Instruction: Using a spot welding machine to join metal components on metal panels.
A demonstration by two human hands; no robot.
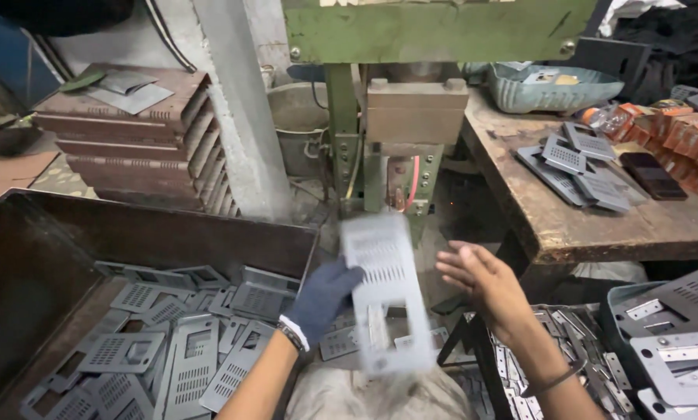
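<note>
Hands: two | left hand (324,297) gloved, grip on one blurred plate (385,292) | right hand (485,280) bare

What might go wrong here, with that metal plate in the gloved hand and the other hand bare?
1. The right hand is bare and open beside the perforated metal plate, whose stamped edges may be sharp; it could get cut.
2. The plate is blurred, and the gloved left hand holds it only at one edge, so it might slip and fall.
3. The press stands just ahead; fingers near it could be pinched.
</note>
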